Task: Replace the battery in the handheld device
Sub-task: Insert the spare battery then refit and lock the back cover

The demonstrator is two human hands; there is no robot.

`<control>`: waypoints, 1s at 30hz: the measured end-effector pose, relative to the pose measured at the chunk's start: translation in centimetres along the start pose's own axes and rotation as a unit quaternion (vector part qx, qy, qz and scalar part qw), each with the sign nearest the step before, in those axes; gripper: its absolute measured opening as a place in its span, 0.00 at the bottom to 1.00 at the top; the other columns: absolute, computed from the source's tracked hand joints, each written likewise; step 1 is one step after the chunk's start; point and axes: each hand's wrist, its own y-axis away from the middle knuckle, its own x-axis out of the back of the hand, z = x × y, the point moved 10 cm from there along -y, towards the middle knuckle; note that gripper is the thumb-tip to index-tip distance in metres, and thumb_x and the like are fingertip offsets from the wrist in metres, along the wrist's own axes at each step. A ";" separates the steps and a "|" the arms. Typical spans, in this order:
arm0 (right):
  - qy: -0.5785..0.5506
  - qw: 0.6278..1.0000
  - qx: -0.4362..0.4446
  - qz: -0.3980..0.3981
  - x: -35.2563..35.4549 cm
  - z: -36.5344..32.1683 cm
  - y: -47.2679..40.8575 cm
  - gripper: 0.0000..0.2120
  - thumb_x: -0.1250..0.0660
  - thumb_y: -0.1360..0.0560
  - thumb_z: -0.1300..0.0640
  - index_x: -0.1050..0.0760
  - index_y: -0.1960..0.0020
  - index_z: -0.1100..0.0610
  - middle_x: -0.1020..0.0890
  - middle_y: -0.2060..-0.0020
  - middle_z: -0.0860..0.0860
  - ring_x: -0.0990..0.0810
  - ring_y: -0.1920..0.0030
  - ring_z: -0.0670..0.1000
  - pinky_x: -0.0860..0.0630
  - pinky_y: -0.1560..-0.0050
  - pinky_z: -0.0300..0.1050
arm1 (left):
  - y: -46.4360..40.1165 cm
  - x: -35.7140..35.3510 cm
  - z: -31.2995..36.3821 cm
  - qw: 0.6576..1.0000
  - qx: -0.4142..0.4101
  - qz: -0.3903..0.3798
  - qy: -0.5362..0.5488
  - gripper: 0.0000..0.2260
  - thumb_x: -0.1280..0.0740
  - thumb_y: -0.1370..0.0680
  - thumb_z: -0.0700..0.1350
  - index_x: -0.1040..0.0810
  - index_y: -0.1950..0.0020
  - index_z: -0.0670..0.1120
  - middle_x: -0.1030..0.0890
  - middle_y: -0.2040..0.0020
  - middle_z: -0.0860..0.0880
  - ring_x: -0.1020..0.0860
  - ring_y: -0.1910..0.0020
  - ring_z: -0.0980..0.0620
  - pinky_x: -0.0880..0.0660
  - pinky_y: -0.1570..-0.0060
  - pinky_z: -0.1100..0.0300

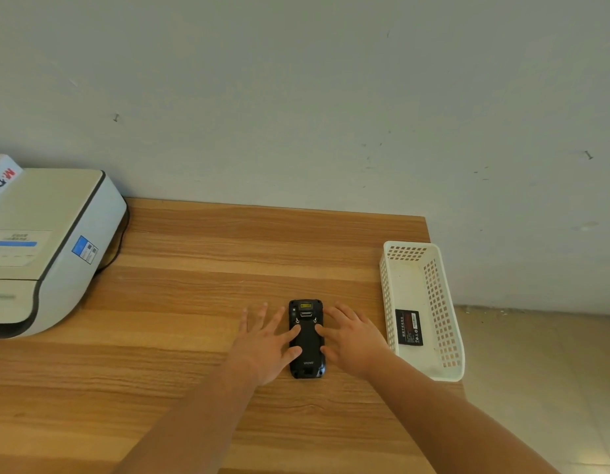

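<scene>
A black handheld device lies face down on the wooden table, its back cover on and a yellow label near its far end. My left hand rests flat at its left side, fingers spread, with thumb and forefinger touching the cover. My right hand lies at its right side, fingers spread, fingertips on the cover. A black battery with a red-marked label lies inside the white basket to the right.
A white and grey printer fills the table's left side, with a cardboard box on top and a black cable behind it. The basket sits at the table's right edge. A grey wall runs along the table's far edge.
</scene>
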 end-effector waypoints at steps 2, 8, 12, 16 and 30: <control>-0.008 1.000 -0.008 0.008 -0.2 -0.1 0.1 0.22 0.44 0.21 0.44 0.36 0.28 0.46 0.37 0.27 0.51 0.45 0.26 0.54 0.44 0.28 0.57 | 0.0 -0.1 0.1 1.000 -0.001 0.004 0.001 0.26 0.59 0.22 0.67 0.54 0.24 0.63 0.61 0.21 0.51 0.68 0.25 0.43 0.65 0.30 0.35; -0.054 0.997 -0.055 0.031 -0.6 -0.5 -0.1 0.24 0.42 0.22 0.41 0.34 0.29 0.50 0.31 0.31 0.48 0.36 0.31 0.51 0.37 0.32 0.50 | 0.3 -0.5 0.9 1.000 -0.014 0.027 0.006 0.30 0.57 0.22 0.67 0.52 0.22 0.57 0.56 0.21 0.52 0.64 0.24 0.45 0.64 0.29 0.37; -0.074 0.995 -0.069 0.019 -1.1 -0.6 -0.3 0.28 0.39 0.24 0.39 0.34 0.29 0.50 0.32 0.32 0.46 0.36 0.33 0.50 0.34 0.34 0.48 | 0.4 -0.9 1.1 0.999 -0.008 0.040 0.013 0.32 0.57 0.22 0.68 0.52 0.22 0.56 0.57 0.21 0.52 0.63 0.24 0.46 0.64 0.29 0.37; -0.055 0.996 -0.071 0.022 -1.5 -0.8 -0.2 0.27 0.39 0.24 0.39 0.35 0.29 0.50 0.33 0.33 0.48 0.35 0.34 0.51 0.32 0.37 0.48 | 0.3 -0.9 1.0 0.999 -0.011 0.037 0.011 0.30 0.56 0.21 0.67 0.52 0.22 0.57 0.57 0.21 0.53 0.62 0.23 0.46 0.63 0.29 0.36; -0.066 0.995 -0.067 0.015 -0.9 -0.8 0.1 0.25 0.41 0.22 0.41 0.36 0.28 0.48 0.34 0.31 0.48 0.36 0.33 0.52 0.34 0.34 0.49 | 1.0 -0.9 1.5 0.998 -0.032 0.059 0.014 0.37 0.66 0.29 0.71 0.51 0.22 0.59 0.57 0.21 0.52 0.62 0.23 0.48 0.65 0.29 0.38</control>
